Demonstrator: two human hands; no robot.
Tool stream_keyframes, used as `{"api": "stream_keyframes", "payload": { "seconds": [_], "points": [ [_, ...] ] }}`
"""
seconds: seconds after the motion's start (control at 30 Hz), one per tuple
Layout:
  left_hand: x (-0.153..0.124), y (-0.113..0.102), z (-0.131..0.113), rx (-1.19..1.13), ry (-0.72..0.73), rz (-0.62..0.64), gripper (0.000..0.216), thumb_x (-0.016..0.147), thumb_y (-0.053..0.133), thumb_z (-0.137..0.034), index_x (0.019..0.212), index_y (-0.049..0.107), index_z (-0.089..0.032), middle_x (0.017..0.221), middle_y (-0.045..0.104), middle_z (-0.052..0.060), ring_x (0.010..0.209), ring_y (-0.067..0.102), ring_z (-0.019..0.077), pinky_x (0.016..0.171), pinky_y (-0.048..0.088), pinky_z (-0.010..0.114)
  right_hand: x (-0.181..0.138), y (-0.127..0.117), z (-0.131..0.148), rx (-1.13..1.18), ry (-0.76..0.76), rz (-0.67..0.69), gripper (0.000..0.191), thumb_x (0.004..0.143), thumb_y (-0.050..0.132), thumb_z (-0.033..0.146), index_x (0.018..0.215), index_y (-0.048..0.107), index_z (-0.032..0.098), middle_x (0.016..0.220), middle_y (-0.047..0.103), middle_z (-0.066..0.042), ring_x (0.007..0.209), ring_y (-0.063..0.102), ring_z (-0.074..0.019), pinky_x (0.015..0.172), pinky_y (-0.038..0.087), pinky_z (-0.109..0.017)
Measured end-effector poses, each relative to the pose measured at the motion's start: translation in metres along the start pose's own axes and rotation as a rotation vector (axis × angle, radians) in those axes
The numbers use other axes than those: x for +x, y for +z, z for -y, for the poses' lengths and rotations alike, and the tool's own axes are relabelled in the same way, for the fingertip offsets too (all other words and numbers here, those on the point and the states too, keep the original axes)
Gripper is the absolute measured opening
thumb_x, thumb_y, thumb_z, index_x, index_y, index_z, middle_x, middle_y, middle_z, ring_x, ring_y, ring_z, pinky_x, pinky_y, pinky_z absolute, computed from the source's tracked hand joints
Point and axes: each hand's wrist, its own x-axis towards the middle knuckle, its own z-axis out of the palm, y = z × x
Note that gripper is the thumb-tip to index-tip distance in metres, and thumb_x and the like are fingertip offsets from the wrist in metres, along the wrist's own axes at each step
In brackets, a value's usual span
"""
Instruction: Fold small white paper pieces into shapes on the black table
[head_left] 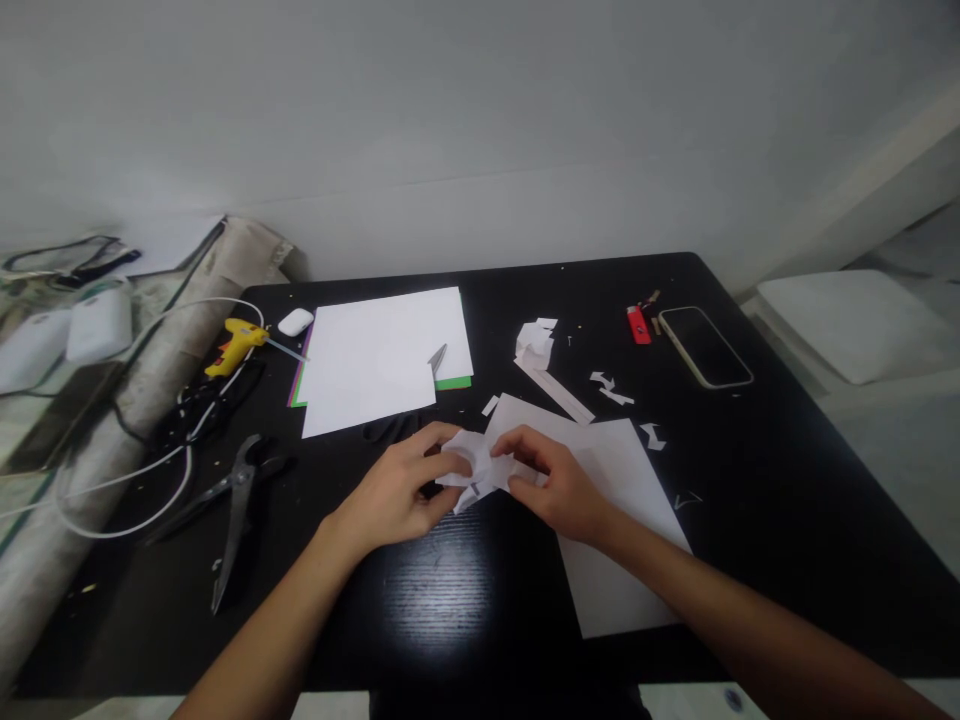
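A folded white paper piece (480, 455) with several petal-like flaps is held between both hands above the black table. My left hand (409, 485) pinches its left side, fingers curled over the flaps. On the right side, the thumb and fingers of my right hand (551, 480) are closed on the same paper. Beneath my right hand and forearm lies a white sheet (611, 580). Scissors lie close to my left hand; their blade (437, 360) rests on a stack of paper and their dark handles (390, 428) are partly hidden.
White sheets (375, 350) over coloured ones lie at the back left. A yellow glue gun (238, 345), pliers (241, 490) and a white cable (187, 480) are on the left. Rightward are a crumpled paper piece (535, 345), paper scraps (615, 395), a red lighter (639, 325) and a phone (705, 345).
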Motion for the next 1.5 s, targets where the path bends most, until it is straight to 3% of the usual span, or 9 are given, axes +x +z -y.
{"api": "stream_keyframes", "payload": {
  "seconds": [0.13,0.3,0.57,0.77,0.87,1.0,1.23,1.37,1.5],
  "points": [
    [0.002,0.000,0.000,0.010,-0.029,0.022,0.011,0.095,0.066,-0.024,0.101,0.075,-0.023,0.096,0.068,0.007,0.080,0.065,0.0186,0.065,0.054,0.028,0.000,-0.001,-0.001,-0.031,-0.027,-0.018,0.030,0.074,0.056,0.010,0.099,0.067,0.023,0.094,0.069,0.000,0.088,0.065,-0.0191,0.086,0.051,-0.035],
    [0.004,0.002,0.001,-0.088,-0.080,-0.081,0.010,0.098,0.067,-0.028,0.094,0.072,-0.021,0.090,0.071,0.004,0.080,0.067,0.0166,0.071,0.052,0.026,0.000,-0.001,-0.001,-0.059,-0.025,-0.026,0.029,0.075,0.057,0.010,0.098,0.069,0.022,0.093,0.070,-0.001,0.087,0.066,-0.0202,0.081,0.051,-0.034],
    [0.004,0.023,0.005,-0.397,-0.406,-0.327,0.026,0.089,0.076,-0.033,0.094,0.054,-0.022,0.070,0.055,-0.007,0.059,0.054,0.0100,0.054,0.041,0.020,-0.001,-0.002,0.002,-0.092,-0.021,-0.006,0.034,0.075,0.056,0.008,0.100,0.072,0.023,0.089,0.073,-0.001,0.082,0.068,-0.0205,0.073,0.049,-0.032],
    [0.010,0.026,-0.006,-0.757,-0.491,-0.269,0.051,0.088,0.075,-0.033,0.129,0.046,-0.024,0.093,0.071,0.001,0.065,0.067,0.0145,0.063,0.055,0.027,-0.002,0.000,0.003,-0.119,-0.064,-0.002,0.037,0.076,0.055,0.004,0.101,0.072,0.024,0.092,0.076,-0.001,0.084,0.069,-0.0199,0.074,0.051,-0.031],
    [0.010,0.024,-0.010,-0.675,-0.447,-0.233,0.049,0.087,0.077,-0.032,0.129,0.053,-0.024,0.106,0.073,0.005,0.081,0.072,0.0183,0.073,0.058,0.031,-0.003,0.002,0.001,-0.191,-0.139,0.003,0.038,0.078,0.054,0.003,0.104,0.073,0.024,0.097,0.078,-0.002,0.086,0.072,-0.0204,0.079,0.054,-0.033],
    [0.007,0.025,-0.008,-0.465,-0.355,-0.296,0.028,0.086,0.079,-0.029,0.110,0.068,-0.021,0.105,0.073,0.005,0.100,0.071,0.0219,0.088,0.057,0.033,-0.005,0.004,-0.005,-0.261,-0.314,-0.019,0.040,0.081,0.053,0.003,0.110,0.071,0.024,0.111,0.077,-0.006,0.103,0.073,-0.0231,0.093,0.057,-0.038],
    [0.005,0.024,-0.003,-0.270,-0.235,-0.340,0.012,0.093,0.066,-0.021,0.104,0.072,-0.020,0.102,0.075,0.007,0.096,0.071,0.0216,0.088,0.057,0.034,-0.008,0.007,-0.006,-0.339,-0.395,-0.040,0.041,0.084,0.055,0.003,0.113,0.071,0.027,0.112,0.076,-0.008,0.103,0.073,-0.0237,0.091,0.060,-0.039],
    [0.007,0.024,-0.004,-0.276,-0.303,-0.352,0.007,0.088,0.069,-0.019,0.093,0.074,-0.021,0.092,0.076,0.004,0.083,0.072,0.0196,0.077,0.057,0.030,-0.008,0.008,-0.004,-0.321,-0.412,-0.037,0.040,0.085,0.054,0.004,0.113,0.071,0.027,0.110,0.076,-0.007,0.102,0.073,-0.0229,0.090,0.061,-0.039],
    [0.010,0.023,-0.004,-0.510,-0.441,-0.369,0.006,0.084,0.069,-0.019,0.089,0.072,-0.020,0.090,0.076,0.003,0.066,0.071,0.0161,0.062,0.058,0.027,-0.008,0.008,-0.003,-0.294,-0.385,-0.037,0.041,0.084,0.054,0.004,0.113,0.072,0.027,0.111,0.077,-0.007,0.102,0.074,-0.0230,0.089,0.061,-0.039]
  ]
}}
